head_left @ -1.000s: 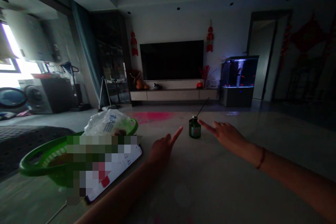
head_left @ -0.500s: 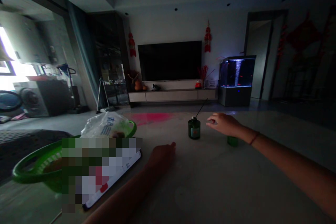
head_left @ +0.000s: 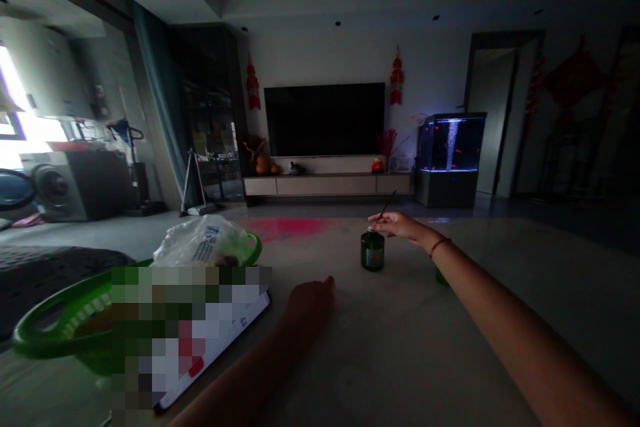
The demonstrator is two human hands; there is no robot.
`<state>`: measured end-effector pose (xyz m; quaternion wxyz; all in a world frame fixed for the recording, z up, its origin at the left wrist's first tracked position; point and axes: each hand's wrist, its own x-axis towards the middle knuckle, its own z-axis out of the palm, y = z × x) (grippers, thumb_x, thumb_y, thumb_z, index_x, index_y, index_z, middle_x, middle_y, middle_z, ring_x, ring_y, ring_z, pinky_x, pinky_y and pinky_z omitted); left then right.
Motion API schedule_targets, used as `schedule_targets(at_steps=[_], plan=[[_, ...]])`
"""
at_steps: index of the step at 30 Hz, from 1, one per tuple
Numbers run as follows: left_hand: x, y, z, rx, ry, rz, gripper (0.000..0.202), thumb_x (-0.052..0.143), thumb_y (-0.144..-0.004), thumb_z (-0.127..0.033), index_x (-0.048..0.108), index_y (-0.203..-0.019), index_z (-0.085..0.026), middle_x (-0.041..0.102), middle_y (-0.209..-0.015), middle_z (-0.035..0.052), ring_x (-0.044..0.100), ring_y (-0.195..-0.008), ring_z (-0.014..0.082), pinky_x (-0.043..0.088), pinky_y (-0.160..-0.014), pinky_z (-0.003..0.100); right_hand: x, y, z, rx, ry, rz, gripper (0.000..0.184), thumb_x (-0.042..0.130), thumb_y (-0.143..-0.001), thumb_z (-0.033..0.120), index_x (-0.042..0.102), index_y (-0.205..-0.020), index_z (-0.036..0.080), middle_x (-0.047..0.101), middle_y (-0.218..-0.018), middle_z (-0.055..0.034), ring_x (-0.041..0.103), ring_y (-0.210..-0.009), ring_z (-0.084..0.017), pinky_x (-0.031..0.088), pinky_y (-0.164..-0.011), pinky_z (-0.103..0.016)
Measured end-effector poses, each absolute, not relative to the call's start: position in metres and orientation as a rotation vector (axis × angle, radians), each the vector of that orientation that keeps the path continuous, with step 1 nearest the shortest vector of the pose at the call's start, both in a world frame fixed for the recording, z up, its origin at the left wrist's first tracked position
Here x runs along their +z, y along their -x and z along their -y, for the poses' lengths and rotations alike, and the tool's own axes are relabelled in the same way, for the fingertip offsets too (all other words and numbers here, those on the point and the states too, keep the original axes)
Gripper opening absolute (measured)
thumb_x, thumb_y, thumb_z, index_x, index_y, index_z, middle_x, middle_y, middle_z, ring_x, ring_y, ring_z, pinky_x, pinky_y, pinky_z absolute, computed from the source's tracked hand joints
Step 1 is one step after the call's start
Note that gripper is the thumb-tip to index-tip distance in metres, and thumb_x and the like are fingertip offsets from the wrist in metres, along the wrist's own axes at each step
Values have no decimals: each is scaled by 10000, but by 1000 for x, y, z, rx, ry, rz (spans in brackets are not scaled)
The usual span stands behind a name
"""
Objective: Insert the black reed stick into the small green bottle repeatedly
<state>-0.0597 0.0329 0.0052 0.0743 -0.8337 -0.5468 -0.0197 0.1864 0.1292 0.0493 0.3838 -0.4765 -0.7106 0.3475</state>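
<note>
A small dark green glass bottle [head_left: 373, 257] with a pale label and a light neck stands upright on the table. From its mouth a thin dark stick [head_left: 391, 198] leans up to the right. My right hand [head_left: 400, 225] is at the bottle's neck, index finger and thumb apart on either side of the stick's lower part; no firm grip shows. Below my right forearm, a green object [head_left: 441, 276] is mostly hidden. My left hand [head_left: 310, 300] rests on the table in shadow, fingers curled, one fingertip poking up, nothing visible in it.
On the left of the table [head_left: 390, 360] sits a green plastic basket [head_left: 50, 345] with a clear plastic bag [head_left: 193, 240]. A white flat thing [head_left: 230, 327], partly blurred out, lies against it. Further back are a television [head_left: 325, 120] and a lit fish tank [head_left: 455, 143].
My right hand has moved left, from beside the bottle to its neck and the stick. My left hand stays where it was. The view has tipped slightly.
</note>
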Motion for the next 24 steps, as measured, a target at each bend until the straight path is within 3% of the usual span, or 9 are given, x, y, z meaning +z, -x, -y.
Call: schedule_targets(at_steps=[10, 14, 19, 24], plan=[[9, 57, -32, 15, 2505, 1712, 336, 230, -842, -243, 485, -1049, -167, 629, -866, 115, 602, -767, 215, 432, -631, 305, 44, -188, -150, 947, 1154, 1815, 308, 670, -603, 357, 665, -827, 146, 661, -828, -56, 569, -723, -128, 432, -634, -238], [8, 57, -34, 17, 2515, 1684, 343, 226, -844, -250, 489, -1048, -164, 628, -848, 113, 602, -750, 218, 432, -617, 303, 45, -187, -153, 883, 1127, 1880, 312, 658, -598, 378, 664, -799, 139, 657, -738, -32, 541, -628, -102, 420, -598, -231], [3, 59, -36, -33, 2512, 1613, 349, 218, -846, -242, 491, -1043, -151, 628, -815, 117, 606, -726, 244, 432, -588, 325, 45, -184, -154, 875, 997, 1764, 300, 641, -612, 367, 645, -795, 130, 647, -745, -35, 558, -674, -107, 424, -647, -241], [4, 58, -36, -15, 2506, 1646, 325, 234, -844, -236, 493, -1027, -168, 631, -830, 112, 609, -738, 231, 435, -595, 312, 53, -184, -150, 759, 1009, 1705, 259, 648, -613, 329, 634, -757, 114, 635, -686, -32, 539, -592, -94, 415, -553, -223]])
